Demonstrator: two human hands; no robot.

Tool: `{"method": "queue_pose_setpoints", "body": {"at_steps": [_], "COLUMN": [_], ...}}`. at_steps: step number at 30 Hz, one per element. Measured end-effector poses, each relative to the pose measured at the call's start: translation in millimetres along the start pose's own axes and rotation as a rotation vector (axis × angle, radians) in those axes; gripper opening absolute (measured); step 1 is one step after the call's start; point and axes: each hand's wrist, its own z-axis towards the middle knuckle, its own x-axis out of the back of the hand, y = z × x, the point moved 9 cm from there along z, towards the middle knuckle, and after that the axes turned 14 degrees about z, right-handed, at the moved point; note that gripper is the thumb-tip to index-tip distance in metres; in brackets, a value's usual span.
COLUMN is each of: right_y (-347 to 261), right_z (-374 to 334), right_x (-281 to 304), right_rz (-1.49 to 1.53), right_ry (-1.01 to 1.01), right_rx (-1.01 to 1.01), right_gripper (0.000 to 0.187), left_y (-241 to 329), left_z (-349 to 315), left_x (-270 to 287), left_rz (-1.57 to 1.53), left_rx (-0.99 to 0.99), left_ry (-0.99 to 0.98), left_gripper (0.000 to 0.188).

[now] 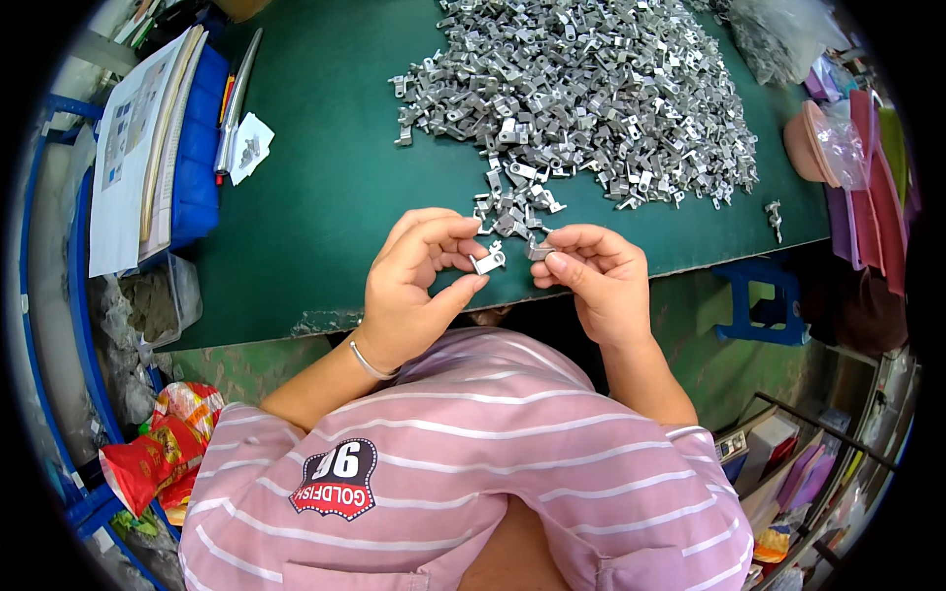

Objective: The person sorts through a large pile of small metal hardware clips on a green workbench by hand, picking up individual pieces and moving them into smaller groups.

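Note:
My left hand (414, 276) is curled with thumb and fingers around a small silver metal bracket (488, 260) that has a round hole at one end. Close beside it, my right hand (601, 276) pinches a second metal bracket (539, 251) between thumb and fingertips. Both hands are just above the near part of the green table (296, 207). Past my fingertips, a narrow trail of loose brackets (517, 205) runs back to a large heap of the same parts (581, 89).
At left, a blue bin (205, 148) holds papers, with pens and a white paper scrap (252, 148) beside it. One separate metal piece (775, 222) lies near the right edge. A pink container (810, 146) and plastic bags stand at right. A blue stool (759, 300) is below the table.

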Motion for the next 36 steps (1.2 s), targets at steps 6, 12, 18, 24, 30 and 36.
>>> {"method": "queue_pose_setpoints", "body": {"at_steps": [6, 12, 18, 24, 30, 36], "right_y": [10.9, 5.5, -7.3, -16.0, -36.9, -22.8], "right_z": [-1.2, -0.5, 0.2, 4.7, 2.4, 10.8], "right_x": [3.0, -1.7, 12.8, 10.8, -23.5, -7.4], "right_rz": [0.273, 0.637, 0.222, -0.291, -1.135, -0.262], "right_ry": [-0.053, -0.052, -0.072, 0.017, -0.008, -0.103], "right_rx": [-0.211, -0.223, -0.255, -0.02, 0.381, 0.119], "right_gripper": [0.015, 0.011, 0.011, 0.014, 0.025, 0.029], "left_y": [-12.0, -21.5, -4.8, 15.2, 8.5, 9.9], "left_z": [-1.0, -2.9, 16.1, 18.3, 13.8, 10.4], "left_x": [-4.8, -19.0, -0.5, -23.7, -14.8, -1.1], "left_rz": [-0.325, -0.939, 0.332, 0.861, 0.662, 0.368], "left_rx": [0.167, 0.465, 0.166, -0.153, -0.102, -0.029], "left_ry": [-0.052, -0.156, -0.1, -0.091, -0.099, -0.001], "left_gripper": [0.043, 0.013, 0.013, 0.018, 0.016, 0.02]}}
